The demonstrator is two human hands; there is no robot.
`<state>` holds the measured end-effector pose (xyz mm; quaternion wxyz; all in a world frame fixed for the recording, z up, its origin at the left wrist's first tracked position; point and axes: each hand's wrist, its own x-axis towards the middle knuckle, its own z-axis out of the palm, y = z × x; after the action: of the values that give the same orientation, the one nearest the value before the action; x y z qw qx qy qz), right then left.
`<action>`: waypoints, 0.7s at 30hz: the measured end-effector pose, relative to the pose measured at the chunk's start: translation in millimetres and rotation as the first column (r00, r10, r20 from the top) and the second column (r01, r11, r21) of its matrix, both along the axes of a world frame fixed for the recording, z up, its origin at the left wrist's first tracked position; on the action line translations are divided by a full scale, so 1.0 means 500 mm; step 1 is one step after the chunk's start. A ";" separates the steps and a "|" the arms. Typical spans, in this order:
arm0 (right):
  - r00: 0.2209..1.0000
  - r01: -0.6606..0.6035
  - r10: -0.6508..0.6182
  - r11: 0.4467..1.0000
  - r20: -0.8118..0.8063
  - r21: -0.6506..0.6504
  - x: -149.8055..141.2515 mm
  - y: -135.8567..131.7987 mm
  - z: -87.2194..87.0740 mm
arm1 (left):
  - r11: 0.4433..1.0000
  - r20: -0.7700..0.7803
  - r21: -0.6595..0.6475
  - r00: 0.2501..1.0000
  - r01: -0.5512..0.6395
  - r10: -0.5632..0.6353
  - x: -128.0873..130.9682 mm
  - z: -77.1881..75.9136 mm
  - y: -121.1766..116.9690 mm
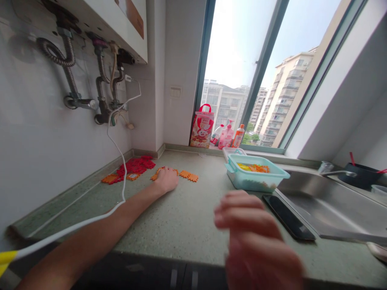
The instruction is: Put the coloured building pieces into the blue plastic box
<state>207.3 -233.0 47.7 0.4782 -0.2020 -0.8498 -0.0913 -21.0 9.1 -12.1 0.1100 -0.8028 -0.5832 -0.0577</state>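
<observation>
The right hand [250, 229], raised and blurred, has its fingers curled, whether around anything I can't tell; farther off, on the speckled bench [184, 221], the left hand [167, 180] covers part of a row of flat, toothed orange pieces [184, 174], its grip hidden, with red pieces [137, 166] heaped beyond

Orange pieces [188, 176] lie just right of the left fingers [169, 172], red pieces [136, 167] left of them, on a speckled grey-green counter [187, 217]. Beyond the right fingers [242, 203], a turquoise tub [249, 182] holds yellow and orange pieces [256, 168]; the phone [288, 217] beside those fingers is black.
</observation>
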 end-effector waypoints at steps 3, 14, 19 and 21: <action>0.990 0.107 -0.098 0.990 0.099 -0.094 0.001 0.208 -0.004 | 0.991 0.091 0.029 0.987 0.131 -0.133 0.019 0.004 -0.009; 0.911 0.307 -0.127 0.845 0.393 -0.439 0.087 0.458 -0.165 | 0.879 0.292 -0.014 0.842 0.477 -0.453 -0.116 -0.005 0.113; 0.896 0.379 -0.205 0.817 0.395 -0.434 0.118 0.448 -0.145 | 0.808 0.276 -0.066 0.789 0.585 -0.549 -0.089 -0.012 0.103; 0.888 0.397 -0.226 0.817 0.401 -0.418 0.137 0.445 -0.137 | 0.772 0.269 -0.075 0.758 0.632 -0.594 -0.066 -0.009 0.086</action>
<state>275.5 -10.5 -20.9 0.2386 -0.4360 -0.8676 0.0155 -53.8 51.9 -16.4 -0.0483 -0.9434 -0.2987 -0.1355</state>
